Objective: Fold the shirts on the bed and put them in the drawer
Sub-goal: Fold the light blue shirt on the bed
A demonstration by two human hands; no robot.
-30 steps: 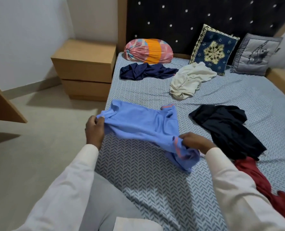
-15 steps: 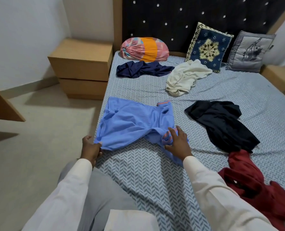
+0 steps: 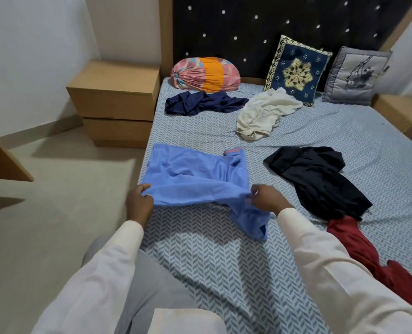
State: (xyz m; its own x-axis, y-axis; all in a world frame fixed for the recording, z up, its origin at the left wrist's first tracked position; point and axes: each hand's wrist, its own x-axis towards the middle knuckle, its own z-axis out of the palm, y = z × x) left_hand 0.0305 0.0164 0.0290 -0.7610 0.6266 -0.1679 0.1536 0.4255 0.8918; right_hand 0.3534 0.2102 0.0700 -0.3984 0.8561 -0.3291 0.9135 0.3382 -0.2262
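The blue shirt (image 3: 192,179) lies spread near the left edge of the bed (image 3: 214,259), and its near hem, which half a second ago lay low on the sheet, is now lifted and drawn taut between the two hands. The left hand (image 3: 140,201) has come up from the bed's edge and grips the hem's left corner with curled fingers and thumb. The right hand (image 3: 267,200), earlier laid flat with fingers spread on the sleeve, now pinches the fabric at the hem's right end; a fold of the shirt hangs down just below it onto the sheet. Just beyond the right hand, to its right, lies a black shirt (image 3: 320,179), with a red shirt (image 3: 359,249) touching its near end. Farther ahead of the hands are a cream shirt (image 3: 265,114) and a navy shirt (image 3: 200,103). Ahead and to the left of the left hand stands the wooden drawer unit (image 3: 115,100) beside the bed.
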